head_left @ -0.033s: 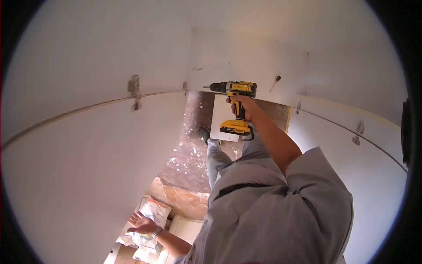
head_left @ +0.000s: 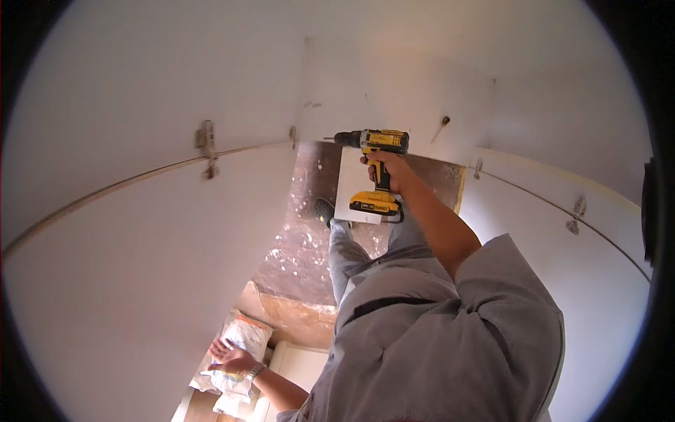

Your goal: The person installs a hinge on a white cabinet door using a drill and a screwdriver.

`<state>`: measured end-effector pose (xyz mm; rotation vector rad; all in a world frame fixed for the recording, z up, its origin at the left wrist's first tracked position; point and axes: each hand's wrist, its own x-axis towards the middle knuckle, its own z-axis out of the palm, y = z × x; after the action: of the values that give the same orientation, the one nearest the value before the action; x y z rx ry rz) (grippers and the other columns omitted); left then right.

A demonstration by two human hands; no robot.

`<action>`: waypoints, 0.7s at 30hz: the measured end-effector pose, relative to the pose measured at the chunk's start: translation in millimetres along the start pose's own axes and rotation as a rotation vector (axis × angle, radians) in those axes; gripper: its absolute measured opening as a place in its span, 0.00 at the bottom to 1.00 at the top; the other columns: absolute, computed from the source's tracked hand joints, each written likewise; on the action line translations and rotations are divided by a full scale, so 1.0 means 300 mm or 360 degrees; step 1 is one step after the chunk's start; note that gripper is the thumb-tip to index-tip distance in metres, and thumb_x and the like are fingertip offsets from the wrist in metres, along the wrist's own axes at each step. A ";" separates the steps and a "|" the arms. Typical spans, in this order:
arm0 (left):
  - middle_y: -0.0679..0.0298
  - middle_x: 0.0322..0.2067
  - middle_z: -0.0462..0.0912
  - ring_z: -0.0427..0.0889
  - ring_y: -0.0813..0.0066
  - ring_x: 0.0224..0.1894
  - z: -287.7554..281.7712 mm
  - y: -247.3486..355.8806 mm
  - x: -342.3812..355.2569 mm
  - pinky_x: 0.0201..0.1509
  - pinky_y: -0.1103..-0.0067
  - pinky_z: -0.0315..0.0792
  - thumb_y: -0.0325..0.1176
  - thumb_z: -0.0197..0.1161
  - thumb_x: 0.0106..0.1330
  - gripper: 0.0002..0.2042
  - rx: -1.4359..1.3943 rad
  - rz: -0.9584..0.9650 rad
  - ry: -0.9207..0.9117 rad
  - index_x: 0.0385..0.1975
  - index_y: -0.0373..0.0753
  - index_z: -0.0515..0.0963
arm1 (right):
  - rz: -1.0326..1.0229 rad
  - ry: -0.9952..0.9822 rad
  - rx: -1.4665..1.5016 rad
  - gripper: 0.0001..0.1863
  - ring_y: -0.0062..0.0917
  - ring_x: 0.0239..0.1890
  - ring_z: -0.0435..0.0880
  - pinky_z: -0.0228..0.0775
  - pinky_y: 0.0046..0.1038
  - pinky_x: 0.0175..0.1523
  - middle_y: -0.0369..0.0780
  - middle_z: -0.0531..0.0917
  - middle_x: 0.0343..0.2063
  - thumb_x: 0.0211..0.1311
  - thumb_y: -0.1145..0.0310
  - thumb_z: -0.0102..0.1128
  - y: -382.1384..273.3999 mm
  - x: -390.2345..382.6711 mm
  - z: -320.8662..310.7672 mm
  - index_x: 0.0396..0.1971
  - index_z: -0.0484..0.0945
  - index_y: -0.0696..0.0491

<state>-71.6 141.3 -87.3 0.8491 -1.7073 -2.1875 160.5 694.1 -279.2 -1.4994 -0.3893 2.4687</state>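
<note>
My right hand (head_left: 387,169) grips a yellow and black cordless drill (head_left: 383,141) at mid-view, its bit pointing left and the battery at the bottom of the handle. Behind and below the drill lies a white board (head_left: 351,176). A screwdriver or similar thin tool with a dark end (head_left: 444,122) appears against the white back panel (head_left: 408,84). My left hand (head_left: 232,357) is at lower left with fingers spread and nothing in it, over or beside white printed bags (head_left: 249,328); whether it touches them I cannot tell.
Tall white panels (head_left: 112,281) flank me, with hinge fittings along their seams (head_left: 207,148) (head_left: 579,211). My foot (head_left: 325,209) stands on dark, paint-spotted floor (head_left: 288,260). A pale object (head_left: 288,369) lies beside the bags.
The view has shifted slightly, moving the hinges in the picture. My left hand sits a little further right; my right hand still holds the drill in much the same place.
</note>
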 end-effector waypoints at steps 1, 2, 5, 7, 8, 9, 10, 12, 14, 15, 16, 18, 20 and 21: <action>0.49 0.62 0.66 0.61 0.60 0.67 -0.084 -0.084 0.015 0.71 0.65 0.50 0.64 0.46 0.67 0.37 0.0074 -0.0153 0.0012 0.59 0.32 0.66 | 0.0032 0.0053 0.0055 0.12 0.20 0.22 0.78 0.75 0.22 0.27 0.41 0.83 0.33 0.58 0.73 0.61 0.050 0.064 -0.059 0.43 0.74 0.56; 0.50 0.58 0.70 0.65 0.60 0.62 -0.165 -0.189 0.034 0.66 0.67 0.55 0.59 0.48 0.68 0.33 0.0193 -0.0340 -0.0075 0.58 0.32 0.68 | 0.0070 0.0100 0.0110 0.12 0.20 0.22 0.78 0.75 0.23 0.27 0.40 0.83 0.33 0.58 0.73 0.61 0.097 0.124 -0.110 0.43 0.74 0.56; 0.54 0.49 0.80 0.79 0.60 0.50 -0.363 -0.475 0.093 0.52 0.72 0.72 0.46 0.57 0.70 0.22 0.0643 -0.1089 -0.1233 0.54 0.34 0.72 | 0.0196 0.0135 0.0295 0.13 0.20 0.21 0.77 0.75 0.23 0.25 0.43 0.82 0.32 0.57 0.75 0.62 0.211 0.271 -0.190 0.43 0.73 0.58; 0.55 0.43 0.83 0.81 0.61 0.46 -0.346 -0.728 -0.010 0.49 0.73 0.75 0.41 0.60 0.68 0.18 0.1903 -0.0437 -0.1153 0.50 0.33 0.75 | 0.0243 0.0198 0.0351 0.13 0.20 0.21 0.77 0.75 0.22 0.26 0.42 0.82 0.32 0.57 0.76 0.62 0.243 0.311 -0.221 0.43 0.74 0.58; 0.54 0.42 0.82 0.81 0.61 0.46 -0.361 -0.797 0.034 0.51 0.73 0.74 0.39 0.62 0.67 0.17 0.2319 -0.0136 -0.1539 0.48 0.32 0.77 | 0.0267 0.0154 0.0411 0.13 0.20 0.21 0.77 0.75 0.22 0.26 0.42 0.82 0.32 0.57 0.76 0.62 0.268 0.334 -0.191 0.43 0.74 0.58; 0.52 0.45 0.81 0.80 0.58 0.48 -0.307 -0.929 -0.077 0.53 0.70 0.73 0.39 0.63 0.66 0.18 0.2369 -0.0318 -0.1753 0.48 0.31 0.76 | 0.0223 0.0142 0.0403 0.13 0.20 0.22 0.77 0.75 0.22 0.27 0.41 0.83 0.33 0.58 0.75 0.61 0.283 0.352 -0.278 0.43 0.74 0.57; 0.49 0.47 0.80 0.79 0.54 0.49 -0.194 -1.072 -0.265 0.56 0.68 0.72 0.38 0.64 0.65 0.19 0.2394 -0.0526 -0.1994 0.49 0.30 0.75 | 0.0162 0.0155 0.0385 0.13 0.20 0.23 0.77 0.75 0.23 0.28 0.41 0.83 0.34 0.59 0.75 0.61 0.276 0.354 -0.401 0.43 0.74 0.56; 0.47 0.51 0.77 0.77 0.51 0.53 -0.110 -1.202 -0.464 0.59 0.66 0.70 0.39 0.66 0.63 0.21 0.2564 -0.0030 -0.2417 0.50 0.30 0.75 | 0.0138 0.0154 0.0423 0.12 0.20 0.23 0.77 0.75 0.23 0.28 0.41 0.83 0.34 0.59 0.75 0.61 0.264 0.375 -0.484 0.43 0.74 0.56; 0.47 0.51 0.77 0.75 0.51 0.55 -0.175 -1.262 -0.510 0.60 0.64 0.68 0.42 0.68 0.60 0.25 0.2499 0.0008 -0.2537 0.51 0.30 0.75 | 0.0157 0.0042 0.0486 0.12 0.20 0.24 0.78 0.75 0.23 0.28 0.41 0.83 0.34 0.59 0.75 0.61 0.279 0.400 -0.447 0.43 0.74 0.56; 0.47 0.51 0.77 0.75 0.51 0.55 -0.222 -1.277 -0.567 0.60 0.64 0.68 0.42 0.68 0.60 0.25 0.2529 0.0041 -0.2527 0.51 0.30 0.75 | 0.0164 -0.0049 0.0494 0.12 0.21 0.24 0.78 0.75 0.23 0.28 0.41 0.83 0.34 0.59 0.74 0.61 0.288 0.402 -0.442 0.43 0.74 0.57; 0.48 0.52 0.77 0.75 0.50 0.55 -0.256 -1.297 -0.647 0.61 0.63 0.67 0.42 0.69 0.58 0.25 0.2715 0.0263 -0.2586 0.50 0.31 0.76 | 0.0155 -0.0121 0.0495 0.12 0.21 0.24 0.78 0.75 0.24 0.28 0.41 0.83 0.35 0.59 0.74 0.61 0.292 0.417 -0.460 0.43 0.75 0.57; 0.48 0.52 0.76 0.75 0.50 0.55 -0.288 -1.311 -0.679 0.62 0.62 0.66 0.43 0.69 0.56 0.26 0.2923 0.0485 -0.2664 0.50 0.33 0.76 | 0.0040 -0.0333 0.0416 0.13 0.21 0.24 0.80 0.76 0.25 0.29 0.42 0.84 0.35 0.59 0.73 0.61 0.315 0.494 -0.486 0.43 0.75 0.58; 0.50 0.52 0.77 0.74 0.50 0.55 -0.347 -1.318 -0.647 0.63 0.60 0.64 0.44 0.69 0.55 0.24 0.3103 0.0592 -0.2452 0.48 0.36 0.78 | 0.0012 -0.0423 0.0392 0.14 0.21 0.25 0.80 0.77 0.25 0.30 0.42 0.84 0.36 0.60 0.72 0.61 0.350 0.580 -0.468 0.45 0.75 0.60; 0.50 0.49 0.79 0.76 0.50 0.52 -0.323 -1.303 -0.554 0.60 0.61 0.67 0.43 0.67 0.58 0.21 0.3001 0.0601 -0.2579 0.46 0.37 0.79 | 0.0082 -0.0333 0.0375 0.16 0.21 0.25 0.80 0.77 0.24 0.32 0.42 0.84 0.37 0.60 0.72 0.62 0.349 0.610 -0.417 0.46 0.74 0.60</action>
<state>180.2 262.6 -421.6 -1.6250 -3.6662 0.1098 183.5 669.0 -521.9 -1.1786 -0.0892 2.6130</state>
